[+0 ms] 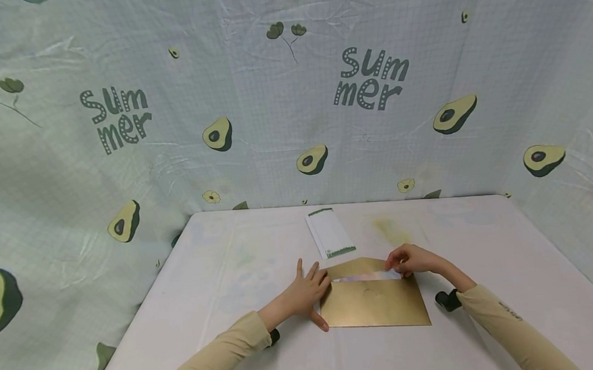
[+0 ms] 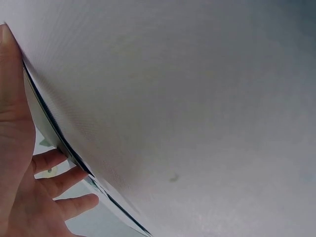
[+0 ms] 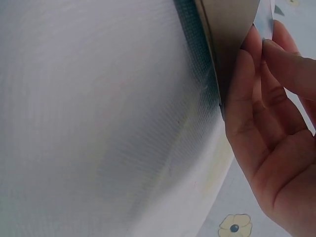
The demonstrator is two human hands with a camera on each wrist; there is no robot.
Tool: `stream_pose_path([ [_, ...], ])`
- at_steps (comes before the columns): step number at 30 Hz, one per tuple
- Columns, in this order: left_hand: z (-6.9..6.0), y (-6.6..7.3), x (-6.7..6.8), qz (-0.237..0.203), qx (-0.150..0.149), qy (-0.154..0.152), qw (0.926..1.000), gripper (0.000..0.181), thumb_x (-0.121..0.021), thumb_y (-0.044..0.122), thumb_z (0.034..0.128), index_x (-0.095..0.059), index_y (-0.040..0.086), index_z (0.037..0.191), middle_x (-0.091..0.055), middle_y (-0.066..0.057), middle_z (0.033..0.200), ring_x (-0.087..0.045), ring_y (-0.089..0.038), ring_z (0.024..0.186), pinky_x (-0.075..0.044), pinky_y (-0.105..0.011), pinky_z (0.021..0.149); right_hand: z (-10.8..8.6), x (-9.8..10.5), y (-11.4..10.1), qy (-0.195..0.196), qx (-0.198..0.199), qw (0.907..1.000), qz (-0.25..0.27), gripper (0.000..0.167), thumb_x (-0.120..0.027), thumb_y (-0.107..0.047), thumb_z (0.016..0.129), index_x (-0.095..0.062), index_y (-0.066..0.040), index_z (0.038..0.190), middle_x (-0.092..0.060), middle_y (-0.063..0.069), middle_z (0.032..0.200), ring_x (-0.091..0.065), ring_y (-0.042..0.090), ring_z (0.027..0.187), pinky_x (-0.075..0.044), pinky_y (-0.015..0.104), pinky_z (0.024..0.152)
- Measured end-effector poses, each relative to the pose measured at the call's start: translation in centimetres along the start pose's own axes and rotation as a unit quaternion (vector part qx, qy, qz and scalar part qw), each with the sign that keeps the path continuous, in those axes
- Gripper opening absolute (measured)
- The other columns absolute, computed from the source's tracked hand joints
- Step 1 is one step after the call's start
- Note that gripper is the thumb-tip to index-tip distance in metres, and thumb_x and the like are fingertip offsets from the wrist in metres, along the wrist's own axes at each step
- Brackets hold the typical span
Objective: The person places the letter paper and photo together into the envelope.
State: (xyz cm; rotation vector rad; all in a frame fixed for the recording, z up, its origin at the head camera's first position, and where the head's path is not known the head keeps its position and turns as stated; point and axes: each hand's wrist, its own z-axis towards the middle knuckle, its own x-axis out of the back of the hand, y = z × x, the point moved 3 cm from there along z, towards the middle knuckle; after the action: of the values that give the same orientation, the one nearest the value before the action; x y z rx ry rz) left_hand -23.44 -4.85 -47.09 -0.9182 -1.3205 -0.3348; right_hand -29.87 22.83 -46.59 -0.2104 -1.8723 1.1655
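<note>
A gold envelope (image 1: pixel 373 309) lies on the table with its pointed flap raised at the back. Its mouth shows a strip of pale, coloured card (image 1: pixel 364 277), mostly hidden inside. My left hand (image 1: pixel 304 292) rests on the envelope's left edge, fingers spread and thumb straight near the lower corner. At the mouth's right end, my right hand (image 1: pixel 412 260) pinches the card between thumb and curled fingers. In the right wrist view the card's edge (image 3: pixel 266 19) sticks out between fingertips beside the envelope (image 3: pixel 228 34). The left wrist view catches the left hand (image 2: pixel 29 163) along the envelope's side.
Behind the envelope lies a white sheet or pad (image 1: pixel 331 233) with green printed ends. A white cloth covers the table (image 1: pixel 221 278). A curtain (image 1: pixel 262 97) printed with avocados hangs around the back and sides.
</note>
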Motion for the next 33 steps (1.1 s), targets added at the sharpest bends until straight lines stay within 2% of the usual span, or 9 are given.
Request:
stream_pose_path([
  [10, 0.0, -0.1, 0.0, 0.002, 0.000, -0.002, 1.0000, 0.103, -0.048, 0.086, 0.0505, -0.037, 0.013, 0.123, -0.039, -0.007, 0.131, -0.034, -0.034, 0.129, -0.028, -0.063, 0.094, -0.2, 0.0, 0.1, -0.012, -0.012, 0.9997, -0.015, 0.014, -0.054, 0.001, 0.079, -0.064, 0.000, 0.089, -0.059, 0.006, 0.071, -0.050, 0.010, 0.058, -0.044, 0.026, 0.053],
  [20, 0.0, -0.1, 0.0, 0.000, 0.000, 0.000, 1.0000, 0.102, -0.048, 0.086, 0.0507, -0.037, 0.013, 0.122, -0.039, -0.007, 0.131, -0.034, -0.034, 0.129, -0.027, -0.063, 0.094, -0.2, 0.2, -0.3, -0.025, 0.005, 0.9989, -0.039, 0.011, -0.053, -0.003, 0.083, -0.063, -0.001, 0.085, -0.062, 0.005, 0.073, -0.049, 0.006, 0.055, -0.045, 0.027, 0.051],
  [24, 0.1, -0.1, 0.0, -0.002, 0.001, 0.001, 1.0000, 0.102, -0.048, 0.085, 0.0501, -0.038, 0.013, 0.121, -0.040, -0.007, 0.130, -0.034, -0.034, 0.128, -0.028, -0.063, 0.093, 0.3, 0.2, -0.7, -0.027, 0.007, 0.9984, -0.050, 0.012, -0.054, -0.004, 0.083, -0.064, -0.001, 0.087, -0.064, 0.007, 0.078, -0.050, 0.007, 0.058, -0.044, 0.026, 0.052],
  [28, 0.1, -0.1, -0.1, -0.007, 0.000, -0.001, 1.0000, 0.102, -0.049, 0.085, 0.0500, -0.037, 0.013, 0.121, -0.039, -0.007, 0.130, -0.034, -0.034, 0.128, -0.028, -0.063, 0.093, 1.1, 0.1, -1.3, -0.029, 0.007, 0.9969, -0.072, 0.012, -0.056, -0.006, 0.083, -0.066, -0.004, 0.089, -0.067, 0.007, 0.086, -0.052, 0.006, 0.066, -0.044, 0.023, 0.058],
  [33, 0.1, -0.1, -0.1, -0.013, 0.000, 0.002, 0.9999, 0.101, -0.051, 0.085, 0.0497, -0.038, 0.013, 0.120, -0.040, -0.007, 0.130, -0.034, -0.034, 0.128, -0.028, -0.064, 0.093, 2.2, -0.5, -2.0, -0.044, 0.010, 0.9959, -0.078, 0.013, -0.056, -0.005, 0.083, -0.067, -0.005, 0.088, -0.067, 0.005, 0.086, -0.052, 0.006, 0.069, -0.044, 0.022, 0.062],
])
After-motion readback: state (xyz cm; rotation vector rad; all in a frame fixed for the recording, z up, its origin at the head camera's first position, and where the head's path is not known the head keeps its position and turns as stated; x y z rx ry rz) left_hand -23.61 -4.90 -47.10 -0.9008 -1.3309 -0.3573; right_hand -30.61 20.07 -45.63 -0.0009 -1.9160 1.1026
